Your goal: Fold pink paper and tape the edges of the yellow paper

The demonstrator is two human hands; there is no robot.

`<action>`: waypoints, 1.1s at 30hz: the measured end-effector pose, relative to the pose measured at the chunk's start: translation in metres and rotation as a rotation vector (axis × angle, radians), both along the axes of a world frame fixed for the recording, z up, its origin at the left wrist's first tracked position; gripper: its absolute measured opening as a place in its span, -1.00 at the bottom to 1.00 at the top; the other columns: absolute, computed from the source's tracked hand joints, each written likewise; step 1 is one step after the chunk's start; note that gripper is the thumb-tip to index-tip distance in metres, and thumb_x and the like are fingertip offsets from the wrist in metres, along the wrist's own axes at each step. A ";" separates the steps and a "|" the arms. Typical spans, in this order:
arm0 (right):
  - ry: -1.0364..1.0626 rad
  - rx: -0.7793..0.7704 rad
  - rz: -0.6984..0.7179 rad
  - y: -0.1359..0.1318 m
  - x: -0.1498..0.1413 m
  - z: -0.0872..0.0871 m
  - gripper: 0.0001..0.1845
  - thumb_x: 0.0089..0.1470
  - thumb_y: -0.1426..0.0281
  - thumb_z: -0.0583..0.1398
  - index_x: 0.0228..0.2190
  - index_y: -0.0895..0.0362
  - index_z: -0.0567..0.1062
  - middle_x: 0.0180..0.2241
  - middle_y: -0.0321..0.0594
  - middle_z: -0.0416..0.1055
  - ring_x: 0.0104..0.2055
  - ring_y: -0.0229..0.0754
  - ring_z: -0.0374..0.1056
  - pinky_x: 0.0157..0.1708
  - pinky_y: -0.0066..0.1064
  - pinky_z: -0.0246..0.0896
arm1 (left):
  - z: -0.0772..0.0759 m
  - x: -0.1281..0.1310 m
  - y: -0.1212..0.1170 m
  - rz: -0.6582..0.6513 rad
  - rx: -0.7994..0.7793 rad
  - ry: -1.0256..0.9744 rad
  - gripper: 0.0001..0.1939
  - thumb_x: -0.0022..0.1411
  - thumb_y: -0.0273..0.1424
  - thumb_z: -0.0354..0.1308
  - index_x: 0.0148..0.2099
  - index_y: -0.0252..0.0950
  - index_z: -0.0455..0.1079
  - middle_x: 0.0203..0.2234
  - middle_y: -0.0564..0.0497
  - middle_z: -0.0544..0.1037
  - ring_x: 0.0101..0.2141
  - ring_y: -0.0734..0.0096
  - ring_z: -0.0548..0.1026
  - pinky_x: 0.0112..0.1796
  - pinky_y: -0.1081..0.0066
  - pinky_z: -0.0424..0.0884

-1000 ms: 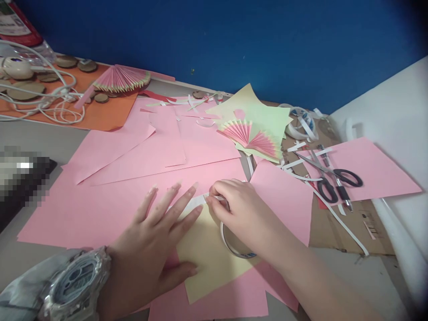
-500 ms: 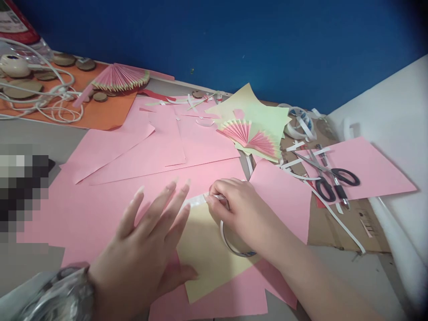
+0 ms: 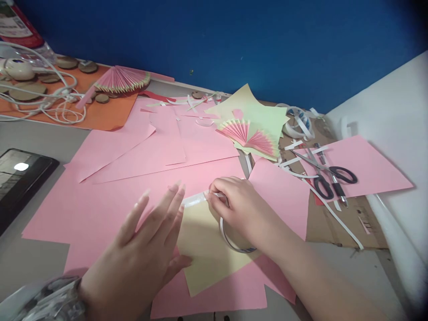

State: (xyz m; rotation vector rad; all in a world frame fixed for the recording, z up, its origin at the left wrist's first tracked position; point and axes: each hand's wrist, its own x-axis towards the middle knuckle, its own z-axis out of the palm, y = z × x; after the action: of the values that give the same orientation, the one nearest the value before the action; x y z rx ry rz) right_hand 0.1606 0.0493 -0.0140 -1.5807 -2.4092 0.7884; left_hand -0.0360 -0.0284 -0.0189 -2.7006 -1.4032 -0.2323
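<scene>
My left hand [image 3: 142, 243] rests with fingers stretched out at the left edge of a pale yellow paper [image 3: 203, 254], its thumb over that paper. My right hand [image 3: 237, 207] is closed in a pinch on a roll of tape [image 3: 224, 234], which is partly hidden under the palm. From those fingertips a whitish strip of tape [image 3: 194, 200] runs left along the paper's top edge toward my left fingertips. Large pink sheets [image 3: 110, 209] lie underneath.
Black-handled scissors [image 3: 323, 171] and a pen [image 3: 338, 187] lie at right on pink paper over cardboard [image 3: 344, 227]. Behind are folded pink fans [image 3: 262, 143] and another tape roll [image 3: 294, 127]. A phone [image 3: 26, 178] and white cables [image 3: 67, 104] are at left. A blue panel [image 3: 214, 40] stands behind.
My left hand has shifted slightly left and its fingers have drawn closer together, uncovering more of the tape strip. The right hand keeps its hold. The view has shifted slightly.
</scene>
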 end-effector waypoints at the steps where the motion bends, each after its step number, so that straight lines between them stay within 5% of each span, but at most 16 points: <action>1: -0.004 0.001 0.000 0.000 0.000 0.000 -0.75 0.07 0.46 0.04 -0.59 0.11 0.12 -0.56 -0.37 0.20 -0.45 -0.28 0.10 -0.40 -0.43 -0.11 | 0.000 0.000 -0.002 -0.008 0.013 0.001 -0.36 0.29 -0.08 -0.13 0.17 -0.52 0.21 0.23 -0.23 0.10 0.25 0.10 -0.04 0.24 0.16 -0.37; 7: 0.018 -0.018 0.005 -0.001 0.000 0.007 -0.73 0.12 0.44 0.01 -0.59 0.11 0.09 -0.57 -0.38 0.16 -0.47 -0.28 0.08 -0.41 -0.43 -0.10 | -0.001 0.000 0.000 -0.003 0.023 -0.051 -0.47 0.28 -0.15 -0.07 0.08 -0.50 0.31 0.20 -0.26 0.17 0.22 0.05 0.06 0.23 0.12 -0.26; 12: 0.034 -0.020 -0.012 -0.003 0.000 0.007 -0.72 0.10 0.47 0.01 -0.60 0.11 0.08 -0.57 -0.38 0.18 -0.46 -0.29 0.09 -0.40 -0.43 -0.10 | -0.006 0.001 0.010 0.000 -0.030 -0.049 -0.33 0.17 0.03 -0.01 0.18 -0.32 0.22 0.25 -0.13 0.08 0.23 -0.02 0.00 0.21 0.01 -0.23; 19: 0.030 0.026 0.012 -0.002 0.001 0.004 -0.72 0.09 0.47 0.03 -0.61 0.11 0.07 -0.59 -0.39 0.15 -0.46 -0.29 0.08 -0.41 -0.43 -0.11 | -0.002 -0.002 -0.004 -0.015 0.009 0.027 -0.40 0.36 -0.20 -0.22 0.21 -0.61 0.11 0.21 -0.31 0.12 0.25 0.07 -0.06 0.24 0.14 -0.32; 25: 0.026 0.013 -0.002 -0.003 0.000 0.006 -0.69 0.11 0.45 0.02 -0.61 0.11 0.05 -0.59 -0.39 0.15 -0.47 -0.29 0.08 -0.41 -0.44 -0.11 | -0.001 -0.016 -0.016 0.013 -0.093 0.032 -0.26 0.31 -0.11 -0.22 0.22 -0.74 0.03 0.20 -0.47 0.08 0.25 -0.08 -0.12 0.23 0.03 -0.25; 30: 0.010 0.025 0.006 -0.003 0.000 0.004 -0.70 0.10 0.45 0.03 -0.61 0.11 0.07 -0.60 -0.40 0.13 -0.48 -0.30 0.06 -0.43 -0.45 -0.12 | 0.007 -0.006 -0.003 -0.001 -0.034 -0.041 -0.39 0.28 -0.10 -0.11 0.15 -0.50 0.23 0.20 -0.25 0.17 0.21 -0.03 0.06 0.21 -0.02 -0.23; 33: 0.016 0.013 0.000 -0.004 -0.001 0.006 -0.71 0.11 0.44 0.03 -0.61 0.12 0.09 -0.60 -0.40 0.14 -0.49 -0.30 0.05 -0.42 -0.45 -0.12 | 0.001 0.002 0.009 -0.084 -0.039 -0.041 -0.27 0.22 0.02 -0.11 0.24 -0.44 0.11 0.25 -0.15 0.06 0.23 0.01 -0.02 0.20 0.04 -0.26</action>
State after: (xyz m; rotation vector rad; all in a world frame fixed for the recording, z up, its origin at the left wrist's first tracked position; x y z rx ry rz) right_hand 0.1599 0.0455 -0.0078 -1.5637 -2.3985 0.7804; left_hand -0.0339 -0.0197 -0.0176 -2.8051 -1.3197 -0.2706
